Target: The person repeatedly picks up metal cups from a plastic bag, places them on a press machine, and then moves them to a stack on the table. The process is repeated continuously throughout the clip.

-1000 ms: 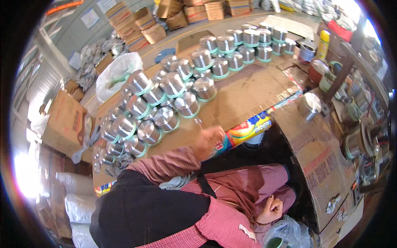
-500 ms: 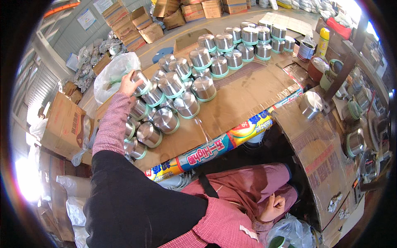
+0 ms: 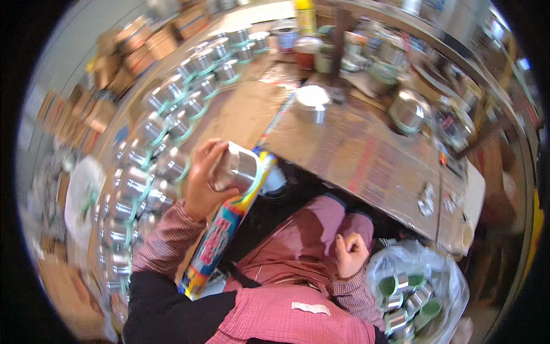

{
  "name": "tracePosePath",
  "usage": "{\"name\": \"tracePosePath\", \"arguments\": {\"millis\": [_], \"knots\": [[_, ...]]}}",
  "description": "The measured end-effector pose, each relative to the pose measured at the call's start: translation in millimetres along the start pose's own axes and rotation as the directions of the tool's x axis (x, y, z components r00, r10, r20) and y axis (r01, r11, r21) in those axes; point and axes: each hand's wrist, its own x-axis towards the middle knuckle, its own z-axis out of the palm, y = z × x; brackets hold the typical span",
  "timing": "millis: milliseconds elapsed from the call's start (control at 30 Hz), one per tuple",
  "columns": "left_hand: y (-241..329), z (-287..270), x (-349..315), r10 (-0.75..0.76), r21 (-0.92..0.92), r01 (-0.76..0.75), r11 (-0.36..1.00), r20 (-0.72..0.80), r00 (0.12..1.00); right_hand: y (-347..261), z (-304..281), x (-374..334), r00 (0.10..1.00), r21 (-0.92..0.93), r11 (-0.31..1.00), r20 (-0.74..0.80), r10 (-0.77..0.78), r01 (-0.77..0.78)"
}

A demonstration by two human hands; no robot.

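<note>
Gripping a shiny metal tin [image 3: 238, 167] with a pale green rim, the left hand [image 3: 201, 180] had its fingers curled round the tin's side and held it tilted, up off the worktop [image 3: 240, 109], just above the near edge. The tin sat right over the top end of a long, brightly printed roll [image 3: 220, 235] that lay along that edge and ran down toward the person's lap. The left sleeve, in a red check, came up from the lower left.

The right hand [image 3: 350, 255] rested low beside the person's pinkish-red knee, its fingers loosely curled in on themselves and holding nothing. It lay just beside a clear plastic bag [image 3: 447, 269] at the lower right, in which more small metal tins with green lids [image 3: 404, 295] were heaped.

To the left of the held tin, many like tins [image 3: 146, 172] stood upright in curving rows across the brown cardboard-covered worktop, close together, reaching from the near left side up to the far end. One lone tin [image 3: 312, 103] with a pale top stood apart on the cardboard sheet to the right, and a larger metal pot [image 3: 409, 112] stood further right again. A white plastic bag [image 3: 80, 192] lay at the left edge beyond the rows. The far clutter was too blurred to make out.
</note>
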Motion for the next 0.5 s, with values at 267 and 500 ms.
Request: {"name": "tracePosePath", "arguments": {"millis": [267, 500], "knots": [[25.3, 146.6, 75.5, 0.143, 0.029, -0.157, 0.987, 0.267, 0.953, -7.2, -13.6, 23.8, 0.984, -0.036, 0.998, -0.167, -0.056, 0.051], [6.4, 188.3, 70.5, -0.014, -0.147, 0.030, 0.989, 0.108, 0.994, -36.1, -33.8, 87.1, 0.959, -0.061, 0.982, -0.215, -0.187, 0.177]]}}
